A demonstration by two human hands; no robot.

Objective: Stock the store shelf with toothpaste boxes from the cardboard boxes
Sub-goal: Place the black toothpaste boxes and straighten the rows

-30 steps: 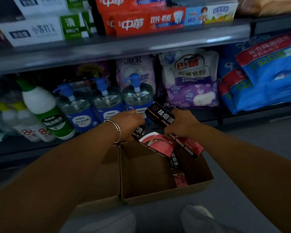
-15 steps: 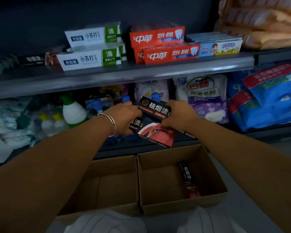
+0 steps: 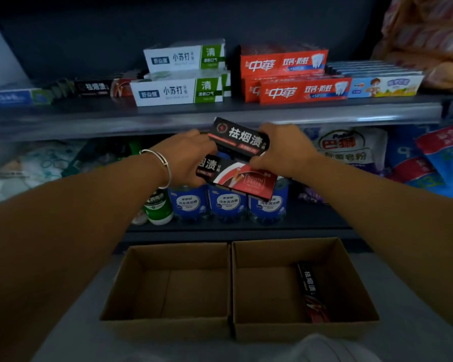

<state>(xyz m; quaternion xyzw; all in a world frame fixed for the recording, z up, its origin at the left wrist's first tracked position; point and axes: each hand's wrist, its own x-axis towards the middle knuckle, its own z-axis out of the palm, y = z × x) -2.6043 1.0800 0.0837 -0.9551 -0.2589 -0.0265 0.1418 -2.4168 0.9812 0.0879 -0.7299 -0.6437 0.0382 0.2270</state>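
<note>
The person holds a small stack of black-and-red toothpaste boxes between both hands, in front of the edge of the upper shelf. The left hand grips the left end of the stack with curled fingers, and the right hand grips the right end, its fingers also curled around the boxes. The top box of the stack is tilted, with its left end higher, and the box under it sticks out toward the lower right. A silver bracelet sits on the left wrist, just behind the gripping hand.

Above the grip and to its left, a row of the same black-and-red boxes lies on the upper shelf. Straight above the grip stand white-and-green toothpaste boxes, and above it to the right stand red toothpaste boxes, then children's toothpaste boxes farther right.

Directly under the held stack are blue-labelled pump bottles on the lower shelf. To the right of the right hand lies a bag of soap powder.

Well below the grip two open cardboard boxes touch side by side. The left cardboard box shows only its bare bottom. The right cardboard box holds one black-and-red toothpaste box, which lies along its right wall
</note>
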